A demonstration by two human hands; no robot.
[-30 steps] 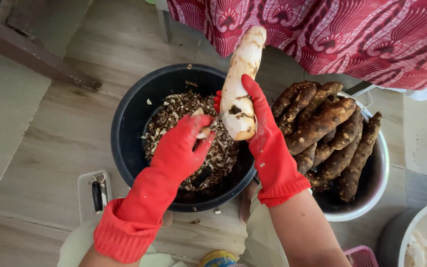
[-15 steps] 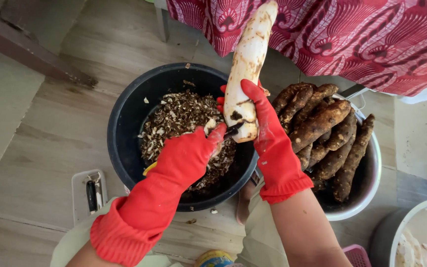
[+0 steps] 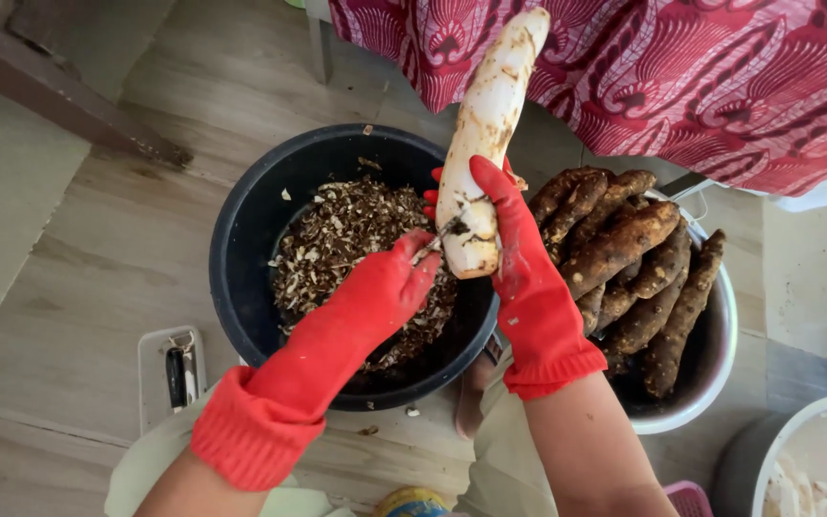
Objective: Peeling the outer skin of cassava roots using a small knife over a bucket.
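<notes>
Right hand (image 3: 509,249), red rubber glove, wrapped around a pale peeled root (image 3: 486,134), held upright over the black bucket's (image 3: 241,239) right rim. Left hand (image 3: 385,287) closed on a small blade (image 3: 444,230), tip at root's lower end. Bucket holds flaky peelings (image 3: 337,239). Metal bowl (image 3: 710,364) of rough brown roots (image 3: 634,258) touches bucket's right side. Bare wood floor (image 3: 98,258) left.

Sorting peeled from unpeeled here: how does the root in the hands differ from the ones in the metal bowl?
The held root is pale, nearly all peeled; the bowl roots keep brown, rough skin. The held root stands upright over the black tub, gripped by the right hand; the bowl roots lie piled. Both are long and tapered.
</notes>
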